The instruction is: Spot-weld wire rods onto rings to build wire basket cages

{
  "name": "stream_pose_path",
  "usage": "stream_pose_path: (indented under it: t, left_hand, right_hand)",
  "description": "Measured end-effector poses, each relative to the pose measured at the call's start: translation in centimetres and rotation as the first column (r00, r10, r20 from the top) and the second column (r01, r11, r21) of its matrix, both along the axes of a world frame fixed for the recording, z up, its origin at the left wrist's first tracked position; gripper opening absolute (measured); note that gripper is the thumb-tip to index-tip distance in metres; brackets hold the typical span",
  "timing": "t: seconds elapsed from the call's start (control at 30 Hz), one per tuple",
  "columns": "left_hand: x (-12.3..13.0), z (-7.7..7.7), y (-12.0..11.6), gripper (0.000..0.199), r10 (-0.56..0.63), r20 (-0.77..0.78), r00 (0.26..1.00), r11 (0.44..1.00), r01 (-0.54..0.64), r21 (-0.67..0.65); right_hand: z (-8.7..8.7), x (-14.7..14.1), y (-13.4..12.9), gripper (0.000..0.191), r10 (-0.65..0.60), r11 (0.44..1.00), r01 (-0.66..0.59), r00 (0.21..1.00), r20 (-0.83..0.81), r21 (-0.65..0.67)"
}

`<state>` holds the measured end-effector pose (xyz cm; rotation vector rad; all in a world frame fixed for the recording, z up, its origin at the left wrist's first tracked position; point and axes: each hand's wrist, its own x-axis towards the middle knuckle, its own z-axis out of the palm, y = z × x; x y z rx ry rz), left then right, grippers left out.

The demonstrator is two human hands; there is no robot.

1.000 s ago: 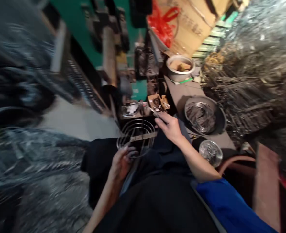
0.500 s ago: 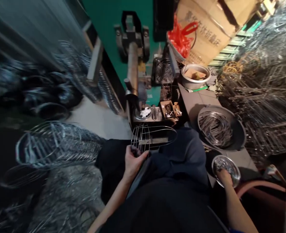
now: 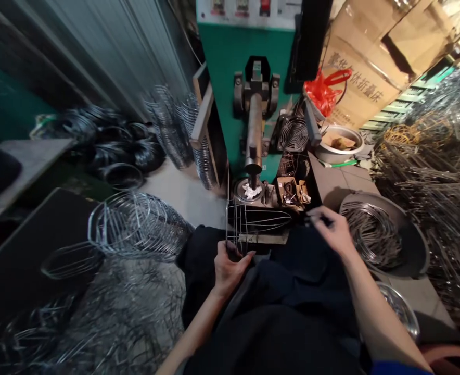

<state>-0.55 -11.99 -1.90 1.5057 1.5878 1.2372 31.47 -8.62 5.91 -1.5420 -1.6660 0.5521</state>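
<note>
- while the left hand [image 3: 230,268] is closed on the low end of a thin, silver wire frame [image 3: 246,221], the frame sits between the knees.
- the right hand [image 3: 334,232] is near it, fingers bent; i cannot tell if it holds a small thing.
- past the frame stands a big green metal machine [image 3: 224,67].
- a wide gray round pan [image 3: 415,247] of bent wires is beside the right hand.
- a heap of round wire frames [image 3: 136,224] lies left.
</note>
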Motion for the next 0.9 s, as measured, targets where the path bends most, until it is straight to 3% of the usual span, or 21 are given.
stream_pose_path:
  t: [0.1, 0.23, 0.37, 0.5, 0.67, 0.9]
  left_hand:
    - [-0.3, 0.1, -0.1, 0.049, -0.004, 0.002, 1.000, 1.000, 0.004, -0.016]
    - [-0.8, -0.3, 0.2, 0.048, -0.002, 0.002, 1.000, 0.999, 0.002, -0.045]
    - [-1.2, -0.7, 1.0, 0.049, 0.006, 0.022, 1.000, 0.998, -0.004, -0.060]
    - [-1.2, -0.8, 1.9, 0.051, 0.023, 0.061, 0.998, 0.998, -0.019, -0.058]
    - [-1.4, -0.9, 3.0, 0.051, 0.056, 0.081, 0.995, 0.998, -0.053, -0.043]
    - [-1.9, -1.7, 4.7, 0.052, 0.069, 0.108, 0.992, 0.998, -0.069, -0.003]
  right_hand:
    - [1.9, -5.7, 3.5, 0.020, 0.352, 0.935, -0.356, 0.925, 0.144, 0.002]
    - [1.0, -8.0, 5.4, 0.020, 0.467, 0.866, -0.499, 0.798, 0.379, -0.017]
    - [-1.0, -8.4, 5.9, 0.017, 0.442, 0.875, -0.482, 0.768, 0.463, -0.035]
    - [-2.1, -9.2, 5.9, 0.024, 0.286, 0.905, -0.413, 0.769, 0.571, 0.102]
    - [-1.5, -10.4, 6.8, 0.020, 0.216, 0.876, -0.412, 0.800, 0.560, 0.251]
    - [-0.6, -11.3, 8.6, 0.018, 0.241, 0.859, -0.408, 0.855, 0.459, 0.309]
